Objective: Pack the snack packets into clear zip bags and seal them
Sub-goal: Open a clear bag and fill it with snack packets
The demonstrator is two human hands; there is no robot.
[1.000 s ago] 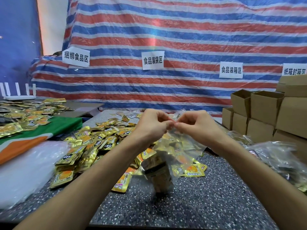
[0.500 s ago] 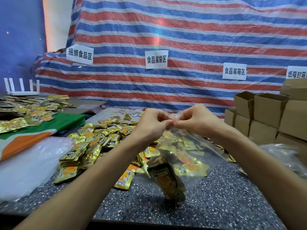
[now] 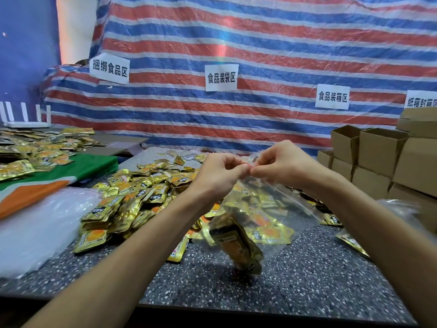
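2 hands pinch the top edge of a clear zip bag over the speckled table.
The left hand and right hand meet fingertip to fingertip, thumbs and fingers curled onto the bag's zip strip. The bag hangs tilted below them, a dark-gold snack packet in its lowest corner. Loose snack packets lie heaped on the table behind the left forearm.

A big striped sheet in red, blue and white hangs far behind the grip. Four white paper signs with black writing are stuck on it. Brown cardboard boxes are stacked to the right of the grip, and some are open on top. A green and orange cloth lies far to the left. A white box with thin sticks stands behind that cloth. The dark speckled table lies under the grip.
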